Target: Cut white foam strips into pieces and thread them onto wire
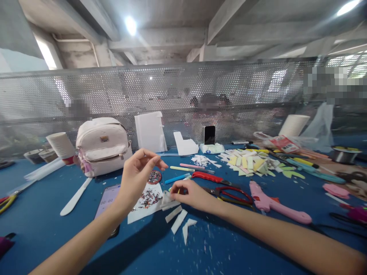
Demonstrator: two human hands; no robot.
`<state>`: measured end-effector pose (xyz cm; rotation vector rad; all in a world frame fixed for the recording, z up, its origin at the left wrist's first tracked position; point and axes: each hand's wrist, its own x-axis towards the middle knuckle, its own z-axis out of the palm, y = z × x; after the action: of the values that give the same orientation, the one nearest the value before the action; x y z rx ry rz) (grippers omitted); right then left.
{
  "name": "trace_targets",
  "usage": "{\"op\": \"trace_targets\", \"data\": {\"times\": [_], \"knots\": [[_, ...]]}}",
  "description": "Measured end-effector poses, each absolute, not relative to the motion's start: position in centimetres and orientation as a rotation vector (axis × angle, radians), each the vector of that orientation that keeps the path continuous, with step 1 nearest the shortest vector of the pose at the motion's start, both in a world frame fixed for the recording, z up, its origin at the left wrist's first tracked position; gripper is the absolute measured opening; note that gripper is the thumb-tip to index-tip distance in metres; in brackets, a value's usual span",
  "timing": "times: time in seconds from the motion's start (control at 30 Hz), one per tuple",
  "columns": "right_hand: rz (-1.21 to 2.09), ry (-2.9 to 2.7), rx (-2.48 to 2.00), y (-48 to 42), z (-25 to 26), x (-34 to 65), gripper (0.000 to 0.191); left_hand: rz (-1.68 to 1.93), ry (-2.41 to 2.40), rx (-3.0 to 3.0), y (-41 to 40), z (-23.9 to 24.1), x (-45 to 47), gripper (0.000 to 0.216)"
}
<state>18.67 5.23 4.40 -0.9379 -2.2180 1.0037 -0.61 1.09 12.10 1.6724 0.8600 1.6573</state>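
My left hand [137, 173] is raised above a sheet of white paper [136, 215] strewn with small multicoloured beads [149, 196]. Its fingers are curled in, thumb and fingertips close together; anything between them is too small to see. Just beyond it sits a small round dish of beads [155, 177]. Lower and to the right, my right hand [187, 194] is closed in a pinch, with a bit of yellow showing at the fingertips. Those fingertips are beside a folded white piece [168, 201]. Nearer to me lie loose white strips [179, 221] and a bent white scrap [187, 229].
Left are a phone [106, 201], a white plastic knife [76, 197] and a white backpack [101, 149]. Rightwards lie red-handled scissors [235, 194], a red-handled tool [208, 176], a pink glue gun [278, 206] and a heap of foam strips [249, 162]. A perforated metal screen [172, 91] stands behind.
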Motion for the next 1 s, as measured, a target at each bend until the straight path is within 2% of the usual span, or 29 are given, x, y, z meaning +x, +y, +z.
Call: {"op": "trace_targets", "data": {"times": [0.17, 0.37, 0.53, 0.77, 1.0], "knots": [[0.934, -2.229, -0.994, 5.8, 4.1, 18.9, 0.011, 1.691, 0.848, 1.640, 0.8, 12.5, -0.9, 0.012], [0.833, -2.236, -0.999, 5.3, 4.9, 20.5, 0.025, 1.521, 0.766, 1.407, 0.1, 13.3, -0.8, 0.018], [0.786, -2.420, -0.920, 3.4, 5.9, 22.9, 0.008, 1.347, 0.737, 1.289, -1.2, 13.2, 0.3, 0.025], [0.746, -2.547, -0.952, 1.6, 5.5, 25.7, 0.008, 1.090, 0.813, 1.350, -2.4, 10.1, 2.0, 0.024], [0.664, -2.630, -1.002, 1.3, 4.1, 25.8, 0.011, 1.055, 0.914, 1.327, -2.4, 4.9, 2.0, 0.025]]}}
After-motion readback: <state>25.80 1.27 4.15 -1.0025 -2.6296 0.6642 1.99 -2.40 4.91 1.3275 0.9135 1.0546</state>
